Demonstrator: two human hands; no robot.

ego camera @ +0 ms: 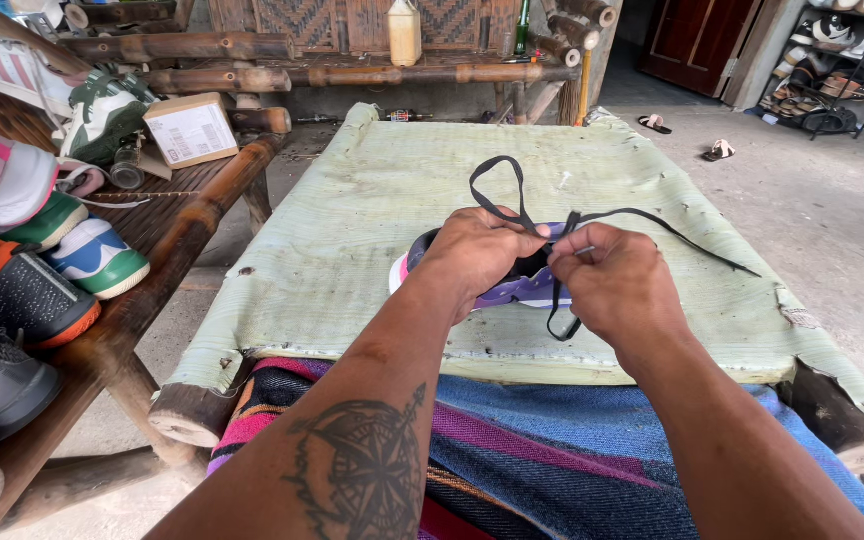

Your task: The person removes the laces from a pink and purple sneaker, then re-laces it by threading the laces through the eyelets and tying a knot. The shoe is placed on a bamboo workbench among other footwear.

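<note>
A purple and white sneaker with a pink heel lies on the pale green woven table top, mostly hidden behind my hands. My left hand pinches a black shoelace that loops up above the shoe. My right hand pinches the other lace end at its tip, right beside the left hand. One black strand trails off to the right across the table, and another loop hangs below my right hand.
A bamboo bench on the left carries several sneakers and a small cardboard box. A striped blanket covers my lap. A shoe rack and loose sandals are at the far right.
</note>
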